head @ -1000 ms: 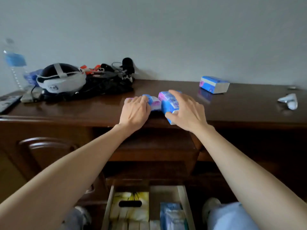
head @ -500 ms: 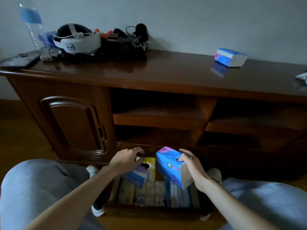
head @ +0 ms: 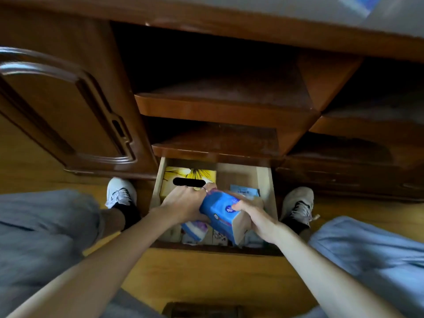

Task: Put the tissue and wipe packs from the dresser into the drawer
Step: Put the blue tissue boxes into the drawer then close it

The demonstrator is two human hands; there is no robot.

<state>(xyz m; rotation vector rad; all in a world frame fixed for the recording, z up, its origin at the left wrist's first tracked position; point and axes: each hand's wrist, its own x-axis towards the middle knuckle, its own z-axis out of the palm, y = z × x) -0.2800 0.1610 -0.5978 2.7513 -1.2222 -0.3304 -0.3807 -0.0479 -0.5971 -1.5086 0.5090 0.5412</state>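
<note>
The dresser's bottom drawer (head: pixel 267 180) stands pulled out between my feet. Over its front half my right hand (head: pixel 254 218) grips a blue tissue pack (head: pixel 218 208), tilted with one end down. My left hand (head: pixel 183 203) is beside it, low in the drawer, closed over a small blue, white and purple wipe pack (head: pixel 195 230) that shows under my palm. A yellow box (head: pixel 190 174) and a pale blue pack (head: pixel 244 191) lie further back in the drawer. Another blue pack (head: pixel 358 3) shows blurred on the dresser top at the upper right.
Two open shelves (head: pixel 218 106) sit above the drawer, and a closed cupboard door (head: pixel 57 106) is to the left. My shoes (head: pixel 119 191) flank the drawer on the wooden floor, and my knees in grey trousers fill both lower corners.
I have crouched, and the view has dropped from the dresser top to the drawer. Both hands have carried their packs from the dresser's edge down into the drawer.
</note>
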